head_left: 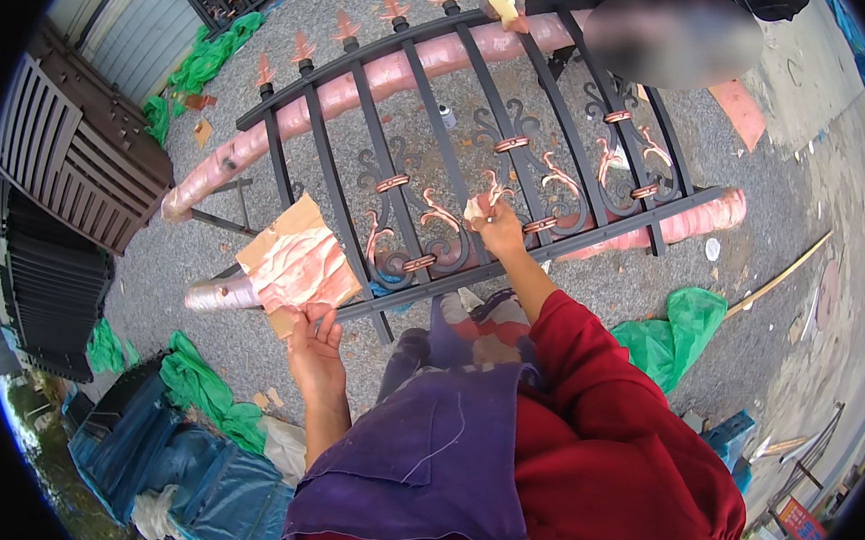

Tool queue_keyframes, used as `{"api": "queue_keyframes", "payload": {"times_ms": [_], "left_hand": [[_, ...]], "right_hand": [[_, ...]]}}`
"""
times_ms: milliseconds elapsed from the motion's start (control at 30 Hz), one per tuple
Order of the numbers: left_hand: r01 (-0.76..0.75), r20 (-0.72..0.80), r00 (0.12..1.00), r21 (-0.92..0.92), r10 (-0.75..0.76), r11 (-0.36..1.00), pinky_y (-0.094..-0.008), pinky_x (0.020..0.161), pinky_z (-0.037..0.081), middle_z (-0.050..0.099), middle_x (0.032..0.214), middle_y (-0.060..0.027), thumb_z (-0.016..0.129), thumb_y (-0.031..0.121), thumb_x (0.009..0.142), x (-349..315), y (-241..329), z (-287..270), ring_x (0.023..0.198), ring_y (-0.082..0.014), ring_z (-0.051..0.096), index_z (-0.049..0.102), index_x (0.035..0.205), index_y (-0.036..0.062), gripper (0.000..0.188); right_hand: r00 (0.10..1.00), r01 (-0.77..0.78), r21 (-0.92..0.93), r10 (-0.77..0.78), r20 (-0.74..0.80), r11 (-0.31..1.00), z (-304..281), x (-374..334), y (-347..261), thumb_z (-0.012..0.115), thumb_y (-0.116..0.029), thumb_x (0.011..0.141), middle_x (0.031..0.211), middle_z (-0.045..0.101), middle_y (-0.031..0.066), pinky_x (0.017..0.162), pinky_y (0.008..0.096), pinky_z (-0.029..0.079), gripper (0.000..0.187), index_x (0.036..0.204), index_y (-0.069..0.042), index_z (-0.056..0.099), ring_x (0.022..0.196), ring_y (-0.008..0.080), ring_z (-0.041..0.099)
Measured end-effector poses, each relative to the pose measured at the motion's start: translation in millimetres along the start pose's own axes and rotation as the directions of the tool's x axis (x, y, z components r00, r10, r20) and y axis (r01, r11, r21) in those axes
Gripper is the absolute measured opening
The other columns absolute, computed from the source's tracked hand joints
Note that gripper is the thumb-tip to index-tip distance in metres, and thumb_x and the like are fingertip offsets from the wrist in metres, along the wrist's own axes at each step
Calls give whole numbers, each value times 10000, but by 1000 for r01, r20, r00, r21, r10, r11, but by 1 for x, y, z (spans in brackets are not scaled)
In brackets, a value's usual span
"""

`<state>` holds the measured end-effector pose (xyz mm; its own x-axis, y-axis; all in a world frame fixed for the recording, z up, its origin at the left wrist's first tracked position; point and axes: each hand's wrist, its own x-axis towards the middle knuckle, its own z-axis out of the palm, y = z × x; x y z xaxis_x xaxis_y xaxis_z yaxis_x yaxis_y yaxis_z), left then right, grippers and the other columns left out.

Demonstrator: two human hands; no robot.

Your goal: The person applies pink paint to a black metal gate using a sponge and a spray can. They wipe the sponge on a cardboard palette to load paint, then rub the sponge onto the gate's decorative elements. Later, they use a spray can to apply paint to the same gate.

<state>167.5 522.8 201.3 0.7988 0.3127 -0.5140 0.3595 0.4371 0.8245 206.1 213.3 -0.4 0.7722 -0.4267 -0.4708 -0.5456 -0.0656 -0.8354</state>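
You get soft, diffuse daylight over the whole scene, with weak shadows and small glints on the pink plastic wrap (439, 60) and blue tarp (222, 476). Your far lower-left rim burns out to white with a bluish fringe, while the central railing (435, 125) looks fairly sharp. Your fisheye lens bends straight edges toward black corners, and an oval blur smears the upper right.

The left grip (316, 357) holds cardboard (303, 261) (pink-smeared), the right grip (500, 235) a pale scrap (475, 209) at the black railing (438, 125).

The black, copper-accented railing (510, 145) lies beside pink-smeared cardboard (303, 261).
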Motion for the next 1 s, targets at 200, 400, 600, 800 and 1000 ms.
{"api": "queue_keyframes", "payload": {"times_ms": [200,400,600,800,1000], "left_hand": [[-12,-35,999,-42,10,999,-284,673,561,655,1023,-101,544,218,976,3,1,0,895,-228,681,525,1134,49,232],[-76,-90,994,-88,68,993,-295,663,570,651,1003,-98,554,205,972,18,6,-15,894,-240,685,493,1145,66,230],[-129,-174,979,-129,106,983,-300,666,572,637,1017,-71,572,210,972,33,6,-41,873,-233,687,476,1163,71,255],[-176,-295,948,-175,119,969,-283,660,571,631,1018,-61,595,257,965,44,-8,-84,879,-217,683,492,1170,79,290],[-190,-418,905,-219,83,957,-275,664,573,625,1017,-62,603,277,960,45,-30,-116,879,-209,680,496,1190,75,324]], "right_hand": [[996,-36,-65,41,80,997,-9,-9,7,721,-261,724,1105,644,183,887,377,473,497,1156,-40,615,1041,311,629],[985,-67,-96,81,151,993,-22,-22,11,748,-257,711,779,642,121,590,344,485,350,897,22,647,657,221,621],[979,-73,-63,84,186,995,-29,-33,19,739,-224,745,677,610,58,455,290,436,281,852,20,649,516,128,563],[955,-97,-70,112,274,993,-34,-36,13,705,-224,797,722,620,29,448,249,416,270,956,-15,645,533,87,530],[946,-133,-119,162,279,984,-43,-31,11,730,-216,815,728,576,-16,454,215,427,212,875,-57,603,550,54,513]]}}
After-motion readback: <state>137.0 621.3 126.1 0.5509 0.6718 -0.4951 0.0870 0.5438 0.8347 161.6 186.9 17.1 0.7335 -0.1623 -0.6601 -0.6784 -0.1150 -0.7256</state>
